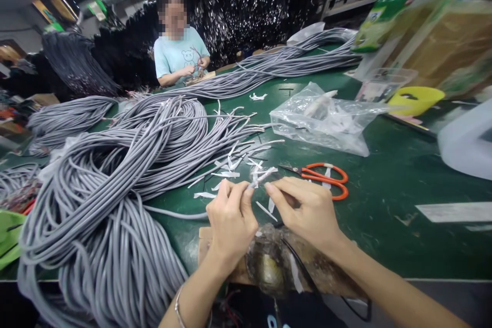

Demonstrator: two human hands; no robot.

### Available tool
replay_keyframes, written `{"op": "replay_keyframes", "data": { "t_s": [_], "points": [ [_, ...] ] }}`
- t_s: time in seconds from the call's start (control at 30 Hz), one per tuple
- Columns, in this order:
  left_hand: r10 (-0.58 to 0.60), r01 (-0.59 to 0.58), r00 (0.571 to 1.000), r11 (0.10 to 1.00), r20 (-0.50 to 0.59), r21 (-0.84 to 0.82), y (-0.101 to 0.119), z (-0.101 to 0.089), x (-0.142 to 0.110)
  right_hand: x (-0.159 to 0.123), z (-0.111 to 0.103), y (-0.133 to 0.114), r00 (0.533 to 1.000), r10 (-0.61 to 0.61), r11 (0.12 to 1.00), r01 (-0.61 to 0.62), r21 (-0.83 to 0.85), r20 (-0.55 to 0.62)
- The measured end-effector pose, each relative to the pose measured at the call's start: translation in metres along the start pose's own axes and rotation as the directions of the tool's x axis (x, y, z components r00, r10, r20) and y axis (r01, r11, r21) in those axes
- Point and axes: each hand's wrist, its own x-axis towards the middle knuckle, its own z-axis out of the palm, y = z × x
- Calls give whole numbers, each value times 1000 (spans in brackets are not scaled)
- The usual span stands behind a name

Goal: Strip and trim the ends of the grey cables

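My left hand [232,220] is closed around a grey cable [175,213] near its end. The stripped cable end [266,176], with whitish material on it, sticks out past my thumb and index finger. Close by on the right, my right hand [307,210] has its fingers curled in a pinch beside that end; whatever lies between them is hidden. Scissors with orange handles [321,176] rest just beyond my right hand. White scraps [230,166] litter the green table [384,184] in front of my hands. Beneath them a dark device [269,266] sits on a wooden board [205,238].
Coiled grey cables [126,246] heap up on the left, and a long bundle [292,59] runs along the back. A clear plastic bag [326,123] and a yellow container [417,100] lie to the right. Across the table sits a person [180,56] handling wires.
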Motion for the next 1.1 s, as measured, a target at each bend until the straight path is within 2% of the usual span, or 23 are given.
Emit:
{"op": "replay_keyframes", "data": {
  "t_s": [0.47,0.57,0.7,0.77,0.83,0.9,0.93,1.0,1.1],
  "points": [
    [-5,5,1000,1000,9,-10,-1,0,-2,0,-1,-1,1000,4,1000,-4,2,13],
    [2,-1,999,1000,34,-18,-1,1,-2,0,1,1,996,57,997,-61,51,75],
    [-4,3,998,1000,70,4,1,1,-1,1,2,2,964,151,958,-197,207,218],
    [-32,32,997,999,72,5,2,0,1,1,2,1,977,108,960,-150,236,182],
    [-65,67,994,997,85,-23,1,-1,3,1,3,0,996,6,974,-26,225,89],
    [-93,101,989,992,114,-72,0,-2,4,2,5,0,996,-89,973,81,214,30],
    [-103,116,986,988,128,-98,0,-3,4,2,6,0,994,-104,971,95,219,30],
    [-119,138,982,982,146,-132,-1,-2,4,4,9,0,996,-39,968,18,252,79],
    [-128,145,983,982,134,-122,-1,-1,3,4,12,-2,980,131,936,-173,307,151]
  ]
}}
